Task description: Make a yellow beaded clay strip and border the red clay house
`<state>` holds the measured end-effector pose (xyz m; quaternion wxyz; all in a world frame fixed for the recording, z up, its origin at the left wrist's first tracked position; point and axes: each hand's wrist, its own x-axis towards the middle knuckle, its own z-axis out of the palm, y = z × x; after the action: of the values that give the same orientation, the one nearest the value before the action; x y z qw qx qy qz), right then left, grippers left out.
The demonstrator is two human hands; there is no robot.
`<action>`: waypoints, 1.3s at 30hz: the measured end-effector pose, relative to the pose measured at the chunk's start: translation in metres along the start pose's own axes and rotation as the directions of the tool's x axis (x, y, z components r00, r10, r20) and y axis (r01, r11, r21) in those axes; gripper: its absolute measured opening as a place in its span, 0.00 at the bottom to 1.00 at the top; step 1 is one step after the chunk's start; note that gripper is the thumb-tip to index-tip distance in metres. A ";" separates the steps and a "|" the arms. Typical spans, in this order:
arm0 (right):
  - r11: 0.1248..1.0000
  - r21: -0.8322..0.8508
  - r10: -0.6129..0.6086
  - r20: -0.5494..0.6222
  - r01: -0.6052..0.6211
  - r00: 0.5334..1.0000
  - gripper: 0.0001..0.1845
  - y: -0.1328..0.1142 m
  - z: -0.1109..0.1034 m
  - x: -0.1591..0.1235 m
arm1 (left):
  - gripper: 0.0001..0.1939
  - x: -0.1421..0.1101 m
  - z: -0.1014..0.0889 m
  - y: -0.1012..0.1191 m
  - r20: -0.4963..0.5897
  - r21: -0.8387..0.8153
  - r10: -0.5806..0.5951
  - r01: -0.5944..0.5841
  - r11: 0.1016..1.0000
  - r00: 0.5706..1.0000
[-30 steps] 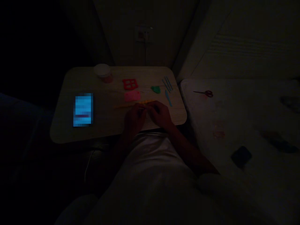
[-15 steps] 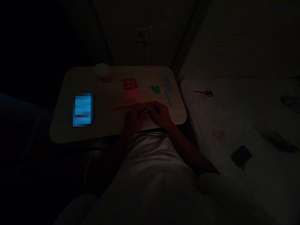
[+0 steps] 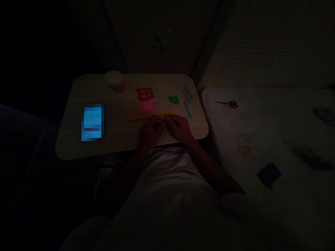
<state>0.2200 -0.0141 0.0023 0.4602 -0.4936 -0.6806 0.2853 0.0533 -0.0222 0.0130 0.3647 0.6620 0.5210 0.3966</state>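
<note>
Your grip is fingertips drawn together, left hand and right hand meeting at the bench's near edge; whatever they pinch is too dark to tell. Orange pieces lie just beyond, then a pink slab; no lettering is legible.

A glowing blue screen, pixelated, lies at the left of the surface. A cord hangs from a wall socket behind. Red-handled scissors lie on the pale bed at right; nearer the viewer is a dark, squarish object, its identity unclear. A white cable runs below the surface, lower left.
</note>
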 end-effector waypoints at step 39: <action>0.998 -0.067 0.008 0.020 -0.006 1.000 0.16 -0.002 -0.003 0.000 | 0.07 0.001 -0.001 0.000 0.014 0.010 0.050 -0.050 0.999 0.999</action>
<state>0.2215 -0.0151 0.0049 0.4353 -0.5081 -0.6928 0.2691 0.0527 -0.0216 0.0133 0.3548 0.6794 0.5039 0.3983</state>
